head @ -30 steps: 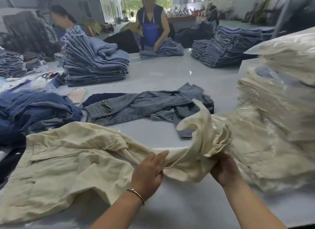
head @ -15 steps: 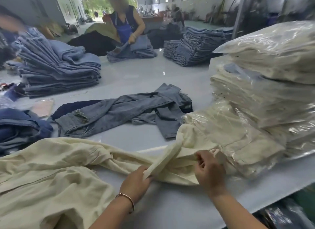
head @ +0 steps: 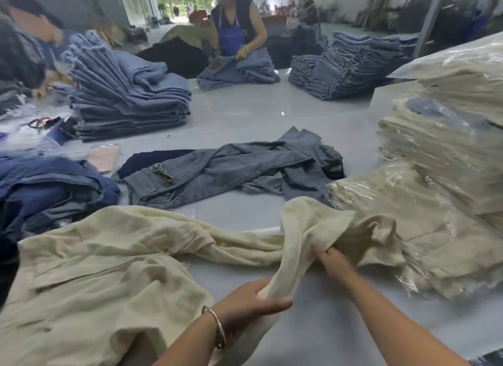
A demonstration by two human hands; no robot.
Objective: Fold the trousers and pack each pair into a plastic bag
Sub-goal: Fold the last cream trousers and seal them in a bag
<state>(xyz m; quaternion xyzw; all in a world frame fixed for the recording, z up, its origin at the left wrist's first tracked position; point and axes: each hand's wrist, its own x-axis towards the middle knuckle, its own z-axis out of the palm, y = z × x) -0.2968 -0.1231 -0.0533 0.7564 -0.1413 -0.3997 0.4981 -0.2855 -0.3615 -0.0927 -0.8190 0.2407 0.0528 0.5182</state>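
Head view: a worker's left hand grips one leg of cream trousers spread across the grey table; the right hand, fingers curled, clutches bunched cloth beyond, just beside bagged cream trousers.

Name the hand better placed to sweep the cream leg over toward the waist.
Right hand: it grips the bunched leg end of the cream trousers beside the bagged stack. The left hand holds the leg nearer.
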